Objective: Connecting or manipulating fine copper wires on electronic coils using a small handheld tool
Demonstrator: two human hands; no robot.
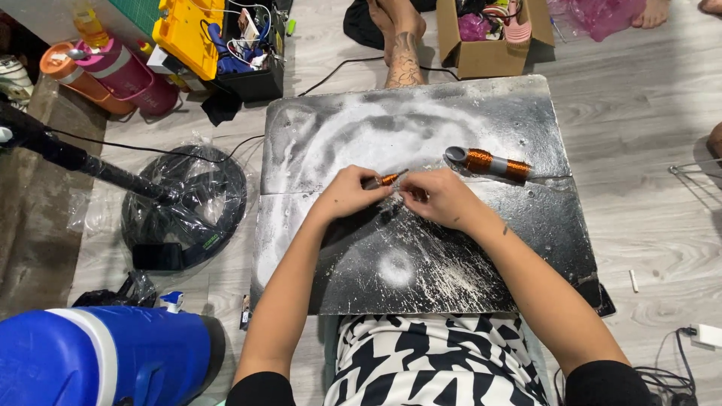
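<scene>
My left hand [347, 192] pinches a small rod wound with orange copper wire [386, 179] over a black scratched board [323, 271]. My right hand [438, 197] is closed next to the rod's right end, fingertips touching it or the thin wire there; I cannot tell which. A larger grey spool wound with copper wire [489, 163] lies on the board just beyond my right hand.
A fan base wrapped in plastic [188, 199] stands left of the board. A blue container [98, 357] is at lower left. A cardboard box [489, 34], a yellow and black toolbox [218, 41], bottles [113, 71] and another person's foot [402, 45] lie beyond the board.
</scene>
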